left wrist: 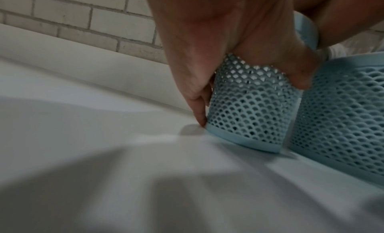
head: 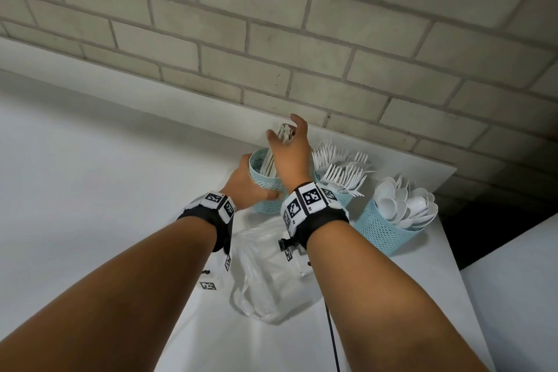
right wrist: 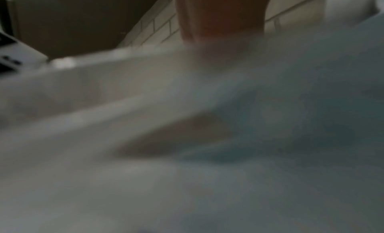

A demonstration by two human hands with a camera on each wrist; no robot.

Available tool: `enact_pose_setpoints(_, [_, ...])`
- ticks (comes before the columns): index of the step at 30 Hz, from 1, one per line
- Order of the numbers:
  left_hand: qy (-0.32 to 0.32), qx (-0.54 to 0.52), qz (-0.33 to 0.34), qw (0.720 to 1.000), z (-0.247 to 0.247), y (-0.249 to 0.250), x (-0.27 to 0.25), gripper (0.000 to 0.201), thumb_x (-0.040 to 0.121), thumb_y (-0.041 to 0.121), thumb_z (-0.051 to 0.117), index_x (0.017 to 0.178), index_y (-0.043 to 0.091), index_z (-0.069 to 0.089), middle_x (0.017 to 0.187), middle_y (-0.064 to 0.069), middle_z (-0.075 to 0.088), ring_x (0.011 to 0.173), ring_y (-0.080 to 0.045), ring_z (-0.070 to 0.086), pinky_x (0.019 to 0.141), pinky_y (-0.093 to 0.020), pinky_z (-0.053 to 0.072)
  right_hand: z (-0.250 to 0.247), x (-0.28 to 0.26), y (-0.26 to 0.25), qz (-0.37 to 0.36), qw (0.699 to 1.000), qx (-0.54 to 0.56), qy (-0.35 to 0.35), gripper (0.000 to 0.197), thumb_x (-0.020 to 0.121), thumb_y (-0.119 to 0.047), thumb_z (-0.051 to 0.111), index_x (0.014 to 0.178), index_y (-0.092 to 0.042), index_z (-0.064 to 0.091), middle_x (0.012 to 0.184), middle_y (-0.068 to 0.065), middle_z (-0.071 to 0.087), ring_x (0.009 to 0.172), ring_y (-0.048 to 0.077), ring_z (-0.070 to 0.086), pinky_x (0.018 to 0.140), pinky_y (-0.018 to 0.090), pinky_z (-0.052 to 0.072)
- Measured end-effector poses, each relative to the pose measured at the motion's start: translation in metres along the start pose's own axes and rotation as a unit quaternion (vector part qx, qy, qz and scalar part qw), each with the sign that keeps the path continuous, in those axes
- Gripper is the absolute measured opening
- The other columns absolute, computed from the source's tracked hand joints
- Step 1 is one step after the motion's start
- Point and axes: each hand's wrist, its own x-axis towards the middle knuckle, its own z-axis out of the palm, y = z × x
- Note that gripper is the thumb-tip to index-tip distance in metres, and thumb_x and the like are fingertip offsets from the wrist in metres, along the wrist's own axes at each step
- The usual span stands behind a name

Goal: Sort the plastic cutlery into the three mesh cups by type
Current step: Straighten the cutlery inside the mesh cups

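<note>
Three pale blue mesh cups stand in a row by the wall. My left hand (head: 246,187) (left wrist: 207,47) grips the left cup (head: 267,198) (left wrist: 249,113), fingers wrapped round its side. Above it my right hand (head: 290,154) holds a bundle of white plastic knives (head: 283,133); their lower ends sit inside that cup. The middle cup (head: 342,198) (left wrist: 343,121) is full of white forks (head: 341,166). White spoons (head: 404,205) fill the right cup (head: 380,229). The right wrist view is a blur; only part of the hand (right wrist: 220,14) shows.
A crumpled clear plastic bag (head: 268,275) lies on the white table (head: 90,190) under my wrists. A brick wall (head: 302,39) with a white ledge runs just behind the cups. The table's right edge (head: 447,251) falls right beside the spoon cup.
</note>
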Motion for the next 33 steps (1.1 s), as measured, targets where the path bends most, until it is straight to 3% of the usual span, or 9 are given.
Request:
enact_pose_setpoints(2, [0.002,0.004,-0.002,1.0,0.0,0.001,0.001,0.1,0.057,0.014,0.089,0.136,0.008,0.027,0.126,-0.005,0.05,0.114,-0.019,0.053,0.095,-0.031,0.045,-0.002,-0.001,-0.003,-0.018,1.0,0.023,-0.001,0.058,0.091,-0.022,0.059,0.141,-0.018,0.032,0.143,0.005,0.044,0.128,0.02,0.045,0.103,0.029,0.039])
enact_pose_setpoints(4, [0.005,-0.003,-0.006,1.0,0.0,0.002,0.0,0.1,0.057,0.011,0.088,0.136,0.008,0.027,0.126,-0.007,0.051,0.115,-0.021,0.053,0.096,-0.033,0.046,-0.004,-0.003,-0.004,-0.036,0.999,0.015,0.023,0.056,0.091,-0.018,0.057,0.142,-0.015,0.033,0.144,0.006,0.042,0.13,0.02,0.044,0.104,0.027,0.037])
enact_pose_setpoints(8, [0.016,0.005,-0.019,1.0,-0.002,0.009,-0.002,0.096,0.057,0.012,0.088,0.133,0.009,0.03,0.125,-0.007,0.053,0.113,-0.022,0.054,0.093,-0.032,0.046,-0.02,-0.007,-0.008,-0.062,0.997,-0.003,0.037,0.051,0.093,-0.011,0.052,0.141,-0.011,0.035,0.144,0.005,0.042,0.125,0.012,0.044,0.087,-0.001,0.027])
enact_pose_setpoints(17, [0.017,0.067,-0.085,0.994,-0.008,0.027,-0.018,0.102,0.062,0.022,0.087,0.14,0.004,0.023,0.14,-0.013,0.04,0.129,-0.03,0.042,0.106,-0.041,0.039,-0.069,-0.021,0.0,-0.122,0.967,-0.179,0.134,0.042,0.083,-0.003,0.054,0.125,-0.004,0.054,0.13,0.019,0.049,0.131,0.034,0.038,0.108,0.039,0.034])
enact_pose_setpoints(21, [0.051,0.208,-0.097,0.972,-0.005,0.063,-0.031,0.131,0.048,0.049,0.088,0.146,0.008,0.011,0.147,-0.017,0.022,0.136,-0.032,0.025,0.111,-0.043,0.025,-0.085,-0.03,0.012,-0.099,0.955,-0.24,0.147,0.043,0.085,-0.008,0.054,0.128,-0.004,0.051,0.134,0.021,0.046,0.135,0.035,0.03,0.111,0.044,0.027])
enact_pose_setpoints(25, [0.1,0.284,-0.105,0.948,-0.001,0.098,-0.033,0.108,0.062,0.04,0.084,0.141,0.011,0.015,0.139,-0.017,0.024,0.129,-0.033,0.026,0.104,-0.041,0.031,-0.086,-0.04,0.027,-0.079,0.951,-0.254,0.16,0.048,0.087,-0.015,0.054,0.133,-0.005,0.045,0.139,0.02,0.042,0.139,0.033,0.024,0.114,0.04,0.022])
enact_pose_setpoints(29, [0.053,0.342,-0.004,0.938,0.016,0.113,-0.034,0.068,0.071,0.031,0.075,0.124,0.008,0.041,0.126,-0.013,0.04,0.115,-0.03,0.04,0.095,-0.032,0.037,-0.079,-0.05,0.037,-0.062,0.962,-0.211,0.164,0.066,0.086,-0.02,0.061,0.142,-0.005,0.03,0.149,0.022,0.028,0.141,0.034,0.018,0.115,0.043,0.02])
enact_pose_setpoints(31, [-0.002,0.292,0.003,0.956,0.028,0.114,-0.032,0.026,0.077,0.023,0.069,0.095,0.01,0.055,0.105,-0.01,0.055,0.098,-0.025,0.052,0.077,-0.026,0.044,-0.078,-0.052,0.04,-0.067,0.966,-0.183,0.17,0.073,0.084,-0.021,0.065,0.143,-0.004,0.027,0.15,0.023,0.024,0.142,0.034,0.016,0.116,0.043,0.018])
enact_pose_setpoints(33, [-0.055,0.27,-0.004,0.961,0.041,0.11,-0.029,0.028,0.083,0.02,0.064,0.064,0.014,0.044,0.071,-0.004,0.051,0.071,-0.019,0.051,0.052,-0.02,0.036,-0.079,-0.053,0.041,-0.069,0.968,-0.163,0.177,0.076,0.083,-0.022,0.066,0.144,-0.004,0.024,0.151,0.021,0.023,0.142,0.033,0.015,0.116,0.041,0.017])
